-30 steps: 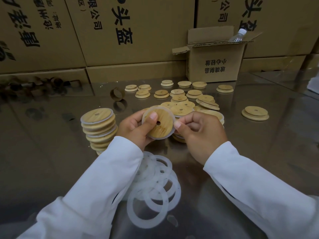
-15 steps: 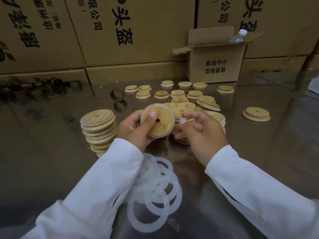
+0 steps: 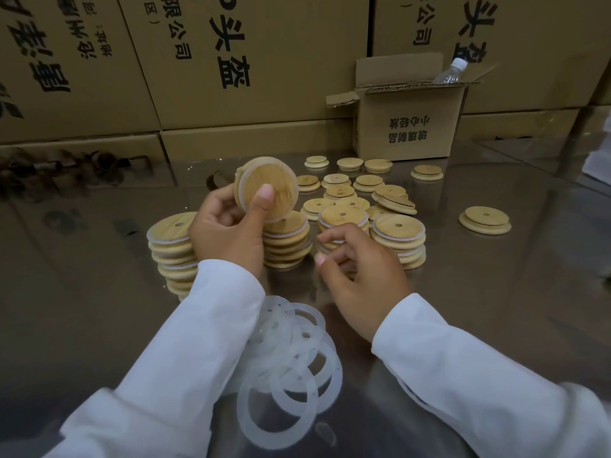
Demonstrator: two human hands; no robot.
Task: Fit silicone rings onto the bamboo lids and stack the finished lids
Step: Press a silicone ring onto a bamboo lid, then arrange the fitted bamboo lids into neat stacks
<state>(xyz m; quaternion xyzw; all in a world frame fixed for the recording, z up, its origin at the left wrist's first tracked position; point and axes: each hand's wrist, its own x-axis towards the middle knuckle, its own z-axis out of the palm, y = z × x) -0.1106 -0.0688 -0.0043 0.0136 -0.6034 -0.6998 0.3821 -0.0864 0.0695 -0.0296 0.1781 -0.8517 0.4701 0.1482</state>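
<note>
My left hand point(image 3: 228, 231) holds a round bamboo lid point(image 3: 269, 185) upright above the table, thumb pressed on its face; a translucent silicone ring runs round its rim. My right hand point(image 3: 360, 276) hovers apart from it, fingers loosely curled, holding nothing. Stacks of ringed lids stand behind my hands: one at the left point(image 3: 172, 249), one in the middle point(image 3: 287, 242), one at the right point(image 3: 398, 238). Loose silicone rings point(image 3: 291, 368) lie in a pile between my sleeves. Bare lids point(image 3: 344, 190) are scattered further back.
An open cardboard box point(image 3: 410, 127) with a plastic bottle point(image 3: 451, 72) stands at the back right. Large cartons point(image 3: 231, 61) wall off the rear. A single lid point(image 3: 484, 219) lies apart at the right on the shiny metal table point(image 3: 82, 309).
My right hand has let go of the lid and dropped lower to the right. My left hand has lifted the lid up and away from me.
</note>
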